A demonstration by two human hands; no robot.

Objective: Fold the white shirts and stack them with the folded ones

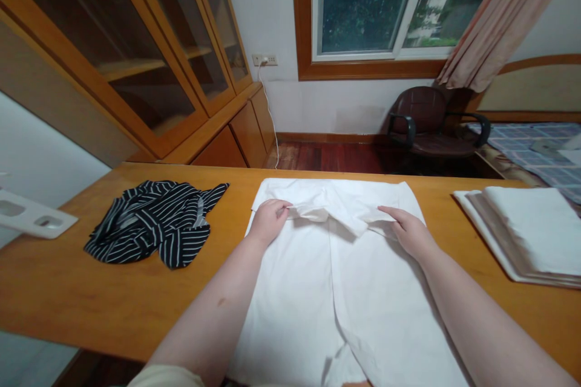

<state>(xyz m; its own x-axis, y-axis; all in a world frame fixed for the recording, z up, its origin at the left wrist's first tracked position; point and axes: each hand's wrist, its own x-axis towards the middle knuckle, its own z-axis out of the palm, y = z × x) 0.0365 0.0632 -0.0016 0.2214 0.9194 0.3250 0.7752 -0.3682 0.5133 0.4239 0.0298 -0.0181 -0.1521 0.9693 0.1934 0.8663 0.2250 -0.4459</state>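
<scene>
A white garment (336, 290) lies spread on the wooden table (91, 296) in front of me, its near end hanging over the table's front edge. My left hand (269, 219) is closed, pinching a fold of the white cloth near the garment's far left. My right hand (406, 227) lies on the far right part, fingers pressed together on a folded edge of the same cloth. Between the two hands a band of the cloth is turned over towards me.
A crumpled black-and-white striped garment (157, 221) lies on the table to the left. A stack of folded white cloths (526, 233) sits at the right edge. A white object (31, 214) pokes in at far left. Behind stand a glass-door cabinet (136, 54), a brown armchair (431, 124) and a window.
</scene>
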